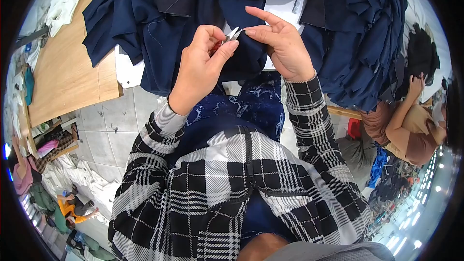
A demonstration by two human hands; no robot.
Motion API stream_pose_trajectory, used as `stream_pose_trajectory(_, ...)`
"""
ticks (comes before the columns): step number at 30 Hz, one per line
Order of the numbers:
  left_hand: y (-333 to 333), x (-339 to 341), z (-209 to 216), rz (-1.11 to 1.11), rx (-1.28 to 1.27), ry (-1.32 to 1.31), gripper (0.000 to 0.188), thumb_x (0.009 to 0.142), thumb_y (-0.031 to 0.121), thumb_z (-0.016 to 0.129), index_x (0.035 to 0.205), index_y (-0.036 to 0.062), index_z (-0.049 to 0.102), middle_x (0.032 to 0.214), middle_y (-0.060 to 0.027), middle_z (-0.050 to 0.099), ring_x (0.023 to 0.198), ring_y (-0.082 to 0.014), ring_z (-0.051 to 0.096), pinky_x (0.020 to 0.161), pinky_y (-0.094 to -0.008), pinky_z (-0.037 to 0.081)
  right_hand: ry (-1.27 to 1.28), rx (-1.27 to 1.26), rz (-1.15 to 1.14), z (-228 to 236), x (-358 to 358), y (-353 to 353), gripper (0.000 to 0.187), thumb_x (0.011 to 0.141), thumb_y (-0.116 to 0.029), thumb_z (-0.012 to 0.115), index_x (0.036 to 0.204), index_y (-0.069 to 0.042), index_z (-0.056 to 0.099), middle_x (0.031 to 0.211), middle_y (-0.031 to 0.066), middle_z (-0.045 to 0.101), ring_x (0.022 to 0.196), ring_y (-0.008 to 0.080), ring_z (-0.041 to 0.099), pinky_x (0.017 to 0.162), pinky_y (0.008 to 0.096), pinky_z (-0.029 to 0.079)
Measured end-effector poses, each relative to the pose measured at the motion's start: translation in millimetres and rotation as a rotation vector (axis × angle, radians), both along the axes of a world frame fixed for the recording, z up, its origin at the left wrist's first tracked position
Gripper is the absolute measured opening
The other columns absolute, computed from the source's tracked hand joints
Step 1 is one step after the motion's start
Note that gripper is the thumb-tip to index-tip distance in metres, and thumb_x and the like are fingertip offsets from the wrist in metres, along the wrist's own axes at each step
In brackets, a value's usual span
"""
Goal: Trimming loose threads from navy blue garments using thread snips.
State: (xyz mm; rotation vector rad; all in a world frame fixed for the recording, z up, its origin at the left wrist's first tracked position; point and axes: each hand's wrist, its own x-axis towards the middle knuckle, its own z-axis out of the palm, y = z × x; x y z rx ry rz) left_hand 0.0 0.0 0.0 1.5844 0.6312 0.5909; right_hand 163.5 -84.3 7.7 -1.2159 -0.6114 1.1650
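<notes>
My left hand (199, 65) is closed around small thread snips (234, 35) with red at the handle. Their bright blades point up and to the right, slightly parted. Close to the blade tips is the thumb of my right hand (286, 48), its index finger stretched out apart from the thumb. The other fingers are curled in, and a small dark bit shows at the thumb tip; what is pinched there is too small to make out. Below and beyond both hands lie navy cloth pieces (169, 48), with loose threads on them.
A wooden table (72, 63) extends to the left, with white cloth (65, 0) at its far edge. Layered navy garments (360, 53) hang over the table edge on the right. Another person (411, 125) works at the right, and one in orange (72, 208) sits far left.
</notes>
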Motion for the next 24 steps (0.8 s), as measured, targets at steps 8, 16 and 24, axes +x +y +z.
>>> stream_pose_trajectory(8,-6.3,5.5,-2.0,0.054,0.068,-0.008,0.02,0.087,0.014,0.062,0.089,0.0011,0.048,0.068,-0.0041,0.058,0.059,-0.0064,0.051,0.053,-0.0197,0.041,0.118,0.033,-0.141,0.1,-3.2,-2.3,0.045,0.082,-0.002,0.061,0.124,0.004,0.047,0.093,0.0116,0.066,0.087,0.0127,0.062,0.086,0.0219,0.044)
stream_pose_trajectory(16,-4.5,9.1,-2.2,0.044,0.085,-0.008,0.018,0.088,0.014,0.061,0.09,0.0023,0.048,0.071,-0.003,0.058,0.06,-0.0042,0.049,0.052,-0.018,0.037,0.128,0.053,-0.134,-0.1,-6.8,-2.2,0.044,0.082,-0.003,0.062,0.123,0.005,0.047,0.093,0.0113,0.066,0.087,0.0125,0.062,0.085,0.0218,0.044)
stream_pose_trajectory(24,-2.5,11.2,-2.7,0.022,0.066,-0.024,0.016,0.089,0.014,0.059,0.092,0.0039,0.047,0.074,-0.002,0.059,0.057,-0.0016,0.045,0.048,-0.0162,0.032,0.106,0.06,-0.133,0.2,-6.9,-1.0,0.044,0.082,-0.003,0.062,0.123,0.005,0.048,0.092,0.011,0.066,0.086,0.012,0.062,0.084,0.0213,0.045)
